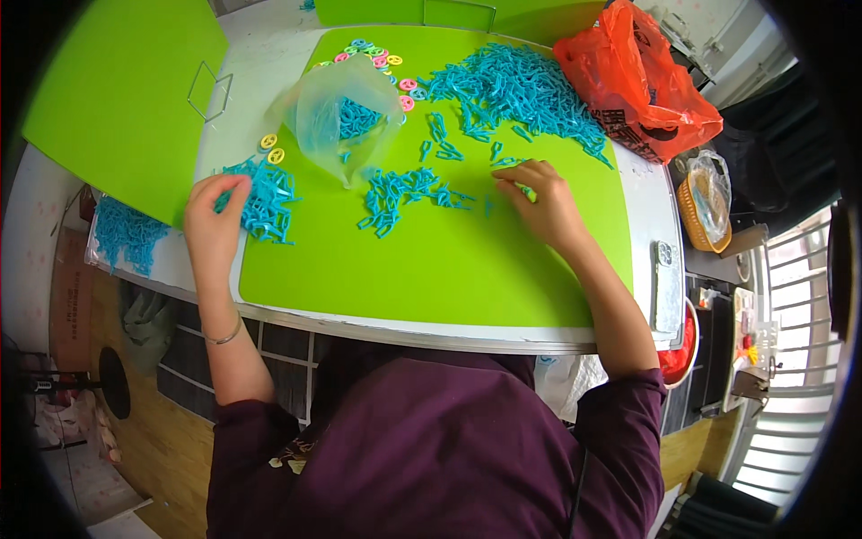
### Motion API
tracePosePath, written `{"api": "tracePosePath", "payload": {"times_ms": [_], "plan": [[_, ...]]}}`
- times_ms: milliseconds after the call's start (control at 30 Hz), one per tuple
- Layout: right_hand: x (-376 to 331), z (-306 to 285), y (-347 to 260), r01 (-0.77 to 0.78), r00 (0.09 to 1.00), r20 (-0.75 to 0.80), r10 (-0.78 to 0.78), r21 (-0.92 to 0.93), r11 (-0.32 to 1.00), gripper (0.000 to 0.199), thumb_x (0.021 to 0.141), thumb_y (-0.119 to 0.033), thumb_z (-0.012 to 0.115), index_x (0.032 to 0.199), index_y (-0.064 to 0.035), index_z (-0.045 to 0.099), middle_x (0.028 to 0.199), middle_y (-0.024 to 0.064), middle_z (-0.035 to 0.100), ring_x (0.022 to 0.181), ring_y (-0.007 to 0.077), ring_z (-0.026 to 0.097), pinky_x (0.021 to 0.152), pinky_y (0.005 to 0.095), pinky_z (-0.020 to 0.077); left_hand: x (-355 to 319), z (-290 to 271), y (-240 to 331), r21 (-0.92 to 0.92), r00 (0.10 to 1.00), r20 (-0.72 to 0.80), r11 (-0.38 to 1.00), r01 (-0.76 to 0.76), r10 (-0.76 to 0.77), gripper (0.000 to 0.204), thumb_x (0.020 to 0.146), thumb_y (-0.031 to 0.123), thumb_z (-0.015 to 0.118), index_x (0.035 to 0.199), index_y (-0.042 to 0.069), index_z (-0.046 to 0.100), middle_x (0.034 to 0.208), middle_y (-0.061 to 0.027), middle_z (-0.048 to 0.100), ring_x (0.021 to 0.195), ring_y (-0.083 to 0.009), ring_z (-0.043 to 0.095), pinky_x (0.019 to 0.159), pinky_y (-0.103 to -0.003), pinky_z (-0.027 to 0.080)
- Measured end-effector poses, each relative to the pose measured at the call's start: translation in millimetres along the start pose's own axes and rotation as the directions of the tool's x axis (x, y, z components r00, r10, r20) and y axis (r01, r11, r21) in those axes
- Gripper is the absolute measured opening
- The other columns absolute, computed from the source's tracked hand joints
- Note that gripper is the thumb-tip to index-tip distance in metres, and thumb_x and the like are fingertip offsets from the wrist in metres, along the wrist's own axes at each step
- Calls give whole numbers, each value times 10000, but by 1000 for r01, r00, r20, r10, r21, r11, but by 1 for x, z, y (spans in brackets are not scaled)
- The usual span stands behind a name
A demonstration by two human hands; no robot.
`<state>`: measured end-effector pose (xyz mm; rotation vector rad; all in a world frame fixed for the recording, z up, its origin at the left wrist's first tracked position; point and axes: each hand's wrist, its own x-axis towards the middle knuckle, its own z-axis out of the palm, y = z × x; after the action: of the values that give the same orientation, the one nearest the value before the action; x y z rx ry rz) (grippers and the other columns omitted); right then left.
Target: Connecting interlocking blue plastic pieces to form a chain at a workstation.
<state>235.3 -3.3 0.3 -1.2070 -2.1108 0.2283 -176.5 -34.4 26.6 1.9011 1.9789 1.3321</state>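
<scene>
At the left edge of the green mat (431,278), my left hand (214,211) is closed in a pinch beside a pile of thin teal plastic pieces (268,202). Whatever is between its fingertips is too small to make out. My right hand (543,207) hovers over the right half of the mat, thumb and fingers together; what they hold, if anything, is hidden. A small group of looped teal plastic pieces (395,193) lies between the hands. Beyond my right hand spreads a large heap of similar teal pieces (521,85), with several loose ones near my fingers.
A translucent plastic bag (337,112) with teal pieces inside stands at the back left. Around it lie coloured rings (277,155). A red plastic bag (633,81) sits at the back right, and a phone (664,278) lies along the right edge. More teal pieces (130,235) are at far left.
</scene>
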Motion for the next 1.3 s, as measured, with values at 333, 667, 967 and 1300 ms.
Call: {"api": "tracePosePath", "payload": {"times_ms": [333,667,967,1300], "plan": [[-4,20,-19,155,987,45,-154,-22,988,166,729,-108,693,879,-47,659,815,82,577,833,254,519,753,339,449,-13,59,84,18,922,40,923,-385,384,194,743,153,696,919,75,669,920,-93,605,897,-264,555,815,-353,431],[-8,7,-21,-73,994,86,62,124,990,170,752,-63,653,921,-55,641,788,81,614,795,230,569,727,333,460,-17,135,107,-79,728,485,853,-515,485,153,723,176,691,843,83,667,830,-90,580,864,-282,539,769,-374,446],[-6,9,-12,-25,999,24,23,84,996,215,777,-65,641,991,-60,643,797,94,606,755,221,585,695,326,469,22,165,114,-272,788,550,952,-142,275,218,769,234,675,931,89,660,934,-108,591,878,-269,558,759,-361,457],[-7,6,-10,-131,991,34,128,167,977,236,800,-65,622,1035,-73,632,783,91,585,723,176,587,670,302,478,68,223,101,22,862,472,975,-222,185,370,744,389,690,926,72,630,831,-105,626,709,-229,605,669,-332,476]]}}
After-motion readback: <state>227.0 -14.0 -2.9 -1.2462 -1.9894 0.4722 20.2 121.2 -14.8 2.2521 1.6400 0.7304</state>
